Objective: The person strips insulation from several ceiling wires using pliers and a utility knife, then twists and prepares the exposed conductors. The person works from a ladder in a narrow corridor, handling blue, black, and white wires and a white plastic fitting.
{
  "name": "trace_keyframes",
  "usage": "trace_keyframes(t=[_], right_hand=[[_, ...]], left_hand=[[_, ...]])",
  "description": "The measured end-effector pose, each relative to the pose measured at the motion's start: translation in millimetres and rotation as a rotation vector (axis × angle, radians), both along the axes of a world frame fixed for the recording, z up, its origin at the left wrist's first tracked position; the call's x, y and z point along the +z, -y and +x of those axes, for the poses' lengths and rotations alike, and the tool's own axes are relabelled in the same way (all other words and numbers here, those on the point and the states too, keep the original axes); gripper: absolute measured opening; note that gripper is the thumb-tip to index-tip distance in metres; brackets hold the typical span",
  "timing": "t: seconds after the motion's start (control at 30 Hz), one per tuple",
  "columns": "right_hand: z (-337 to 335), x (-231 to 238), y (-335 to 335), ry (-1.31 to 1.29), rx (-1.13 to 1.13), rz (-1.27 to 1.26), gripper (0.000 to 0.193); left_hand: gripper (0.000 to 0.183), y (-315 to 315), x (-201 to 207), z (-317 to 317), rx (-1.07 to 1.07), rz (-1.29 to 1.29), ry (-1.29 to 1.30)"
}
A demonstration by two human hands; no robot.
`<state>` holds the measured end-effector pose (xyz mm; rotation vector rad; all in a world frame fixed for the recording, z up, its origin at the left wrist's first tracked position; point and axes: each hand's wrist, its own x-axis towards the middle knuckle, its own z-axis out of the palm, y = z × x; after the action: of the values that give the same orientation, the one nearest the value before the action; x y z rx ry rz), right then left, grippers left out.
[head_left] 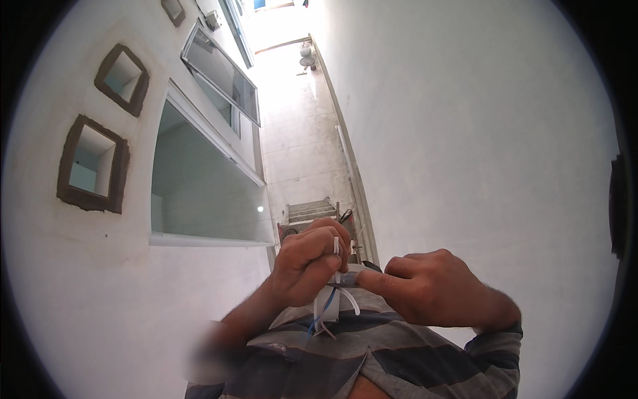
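Note:
My left hand [309, 263] is closed in front of my chest, with a loop of white cable [337, 246] showing between its fingers. Below that hand, a white strip-like piece [327, 309] hangs against my striped shirt. A thin blue wire [323, 310] runs across it, and a white cable end [354, 302] curls off to the right. My right hand [432, 286] is just to the right, its index finger reaching toward the left hand and its other fingers curled. Whatever sits under its fingertips is hidden.
A metal stepladder [310, 211] stands below my hands in a narrow passage. On the left wall are a large glass window [206, 179], an outward-tilted pane [222, 70] and square openings with rough brown borders [118, 166]. A plain white wall [492, 133] rises at right.

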<state>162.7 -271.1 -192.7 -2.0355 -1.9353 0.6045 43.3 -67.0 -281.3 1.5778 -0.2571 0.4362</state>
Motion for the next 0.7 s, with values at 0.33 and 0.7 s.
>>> trace_keyframes(t=[0.33, 0.7], right_hand=[[-5.6, -25.2, -7.9, -0.126, -0.043, 0.064, 0.034], [-11.0, -34.3, -5.3, -0.576, -0.362, 0.378, 0.032]], left_hand=[[0.011, -1.1, -7.9, -8.4, 0.049, -0.069, -0.036], [0.035, -5.7, -3.8, -18.8, 0.207, -0.143, -0.157]])
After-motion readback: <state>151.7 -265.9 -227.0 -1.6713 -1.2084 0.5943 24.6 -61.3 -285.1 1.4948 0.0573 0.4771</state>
